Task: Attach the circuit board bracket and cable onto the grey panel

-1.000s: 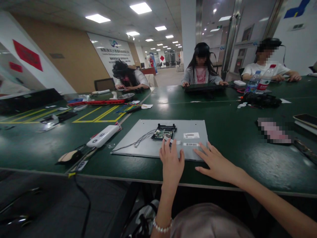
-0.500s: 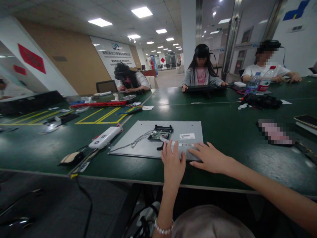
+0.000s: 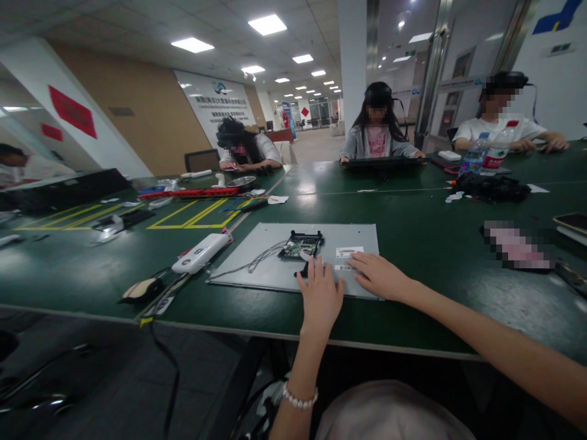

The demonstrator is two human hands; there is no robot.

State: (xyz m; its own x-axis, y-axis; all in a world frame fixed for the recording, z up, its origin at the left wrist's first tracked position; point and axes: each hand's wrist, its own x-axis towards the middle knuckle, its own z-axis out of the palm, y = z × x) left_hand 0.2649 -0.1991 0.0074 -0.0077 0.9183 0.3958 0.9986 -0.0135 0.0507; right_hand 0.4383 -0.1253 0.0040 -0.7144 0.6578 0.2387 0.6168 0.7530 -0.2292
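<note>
A flat silver metal panel lies on the green table in front of me. On it sits a small green circuit board in a black frame, with thin grey cables running to its left. My left hand has its fingers spread over the panel's near edge, by a small black part below the board. Fingers apart, my right hand rests on the panel's right side, beside the white labels. Neither hand holds anything.
Left of the panel are a white power bank and a beige-black mouse. A pink phone lies at the right, with bottles behind it. Several people sit around the table, one holding a dark panel.
My right hand has moved slightly up the panel, nearer the upper label. The whole view has shifted a little, and my left hand stays near the panel's front edge.
</note>
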